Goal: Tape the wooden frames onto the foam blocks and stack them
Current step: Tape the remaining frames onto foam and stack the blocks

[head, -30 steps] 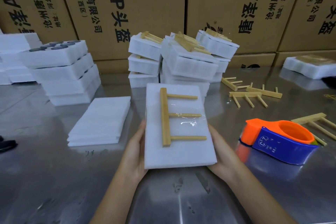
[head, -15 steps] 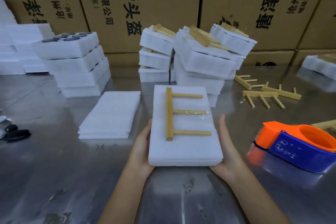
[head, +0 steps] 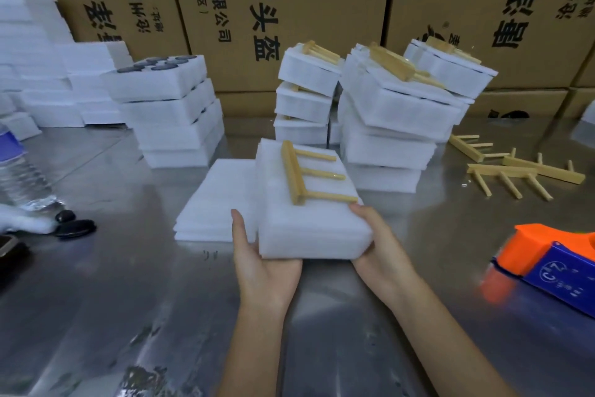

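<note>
Cardboard cartons [head: 289,10] printed with black characters wall off the back of a shiny metal table [head: 128,316], where the work goes on. Just above that table, near its middle, a white foam block [head: 309,226] is carried between both hands, tilted so its far end sits higher. On its top face lies a wooden frame [head: 306,176], a bar with three prongs pointing right; a glint of clear tape shows across the middle prong, so the frame seems already fastened. The left hand [head: 260,255] cups the near left corner from below, thumb raised along the side. The right hand [head: 376,242] clasps the near right corner, thumb over the top edge. Holding by the near corners probably keeps fingers off the frame and leaves the far end free to slide onto a pile.

Just left of the block lies a low pile of thin foam sheets [head: 212,203]. Behind it stand leaning stacks of finished blocks [head: 392,113], each topped with a frame, the likely destination. Further left, other foam blocks [head: 167,100] have round pockets holding dark discs. Loose frames [head: 515,171] wait at right, well apart from an orange and blue tape dispenser [head: 553,264]. A water bottle [head: 19,171] stands at far left.
</note>
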{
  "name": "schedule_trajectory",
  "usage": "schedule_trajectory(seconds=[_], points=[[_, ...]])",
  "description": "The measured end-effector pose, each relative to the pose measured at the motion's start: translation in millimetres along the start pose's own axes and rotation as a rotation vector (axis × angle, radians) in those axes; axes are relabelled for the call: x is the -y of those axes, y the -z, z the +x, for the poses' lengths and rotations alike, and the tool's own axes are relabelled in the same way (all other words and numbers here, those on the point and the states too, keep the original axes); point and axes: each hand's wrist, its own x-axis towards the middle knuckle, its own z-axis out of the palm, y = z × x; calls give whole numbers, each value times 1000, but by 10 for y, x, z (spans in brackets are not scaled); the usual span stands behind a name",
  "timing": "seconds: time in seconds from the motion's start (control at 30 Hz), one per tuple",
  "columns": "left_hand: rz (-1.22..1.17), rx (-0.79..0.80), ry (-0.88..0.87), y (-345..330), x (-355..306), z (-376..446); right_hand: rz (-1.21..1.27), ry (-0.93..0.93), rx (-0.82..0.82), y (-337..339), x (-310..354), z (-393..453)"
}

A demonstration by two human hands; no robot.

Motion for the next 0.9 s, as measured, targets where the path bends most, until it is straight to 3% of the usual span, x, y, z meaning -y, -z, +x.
schedule_trajectory(seconds=[0.1,0.27,0.4,0.57,0.7,0.8,0.9], points=[[154,-15,-72,-56,-8,75,11,-16,-54,-173,-13,300],[634,-83,-81,-45,201,400,76,21,-75,-186,-1,621],[722,-216,-211,-53,258,744,53,75,-36,-61,-9,733],[822,-233,-297,11,240,985,-63,105,60,21,2,873],[800,-223,-250,27,203,1070,-357,180,-187,6,-69,938],[987,-383,-177,-31,185,1137,-686,314,-428,56,-116,961],[1253,-474,-118,-72,141,1251,-760,396,-487,106,-140,965]])
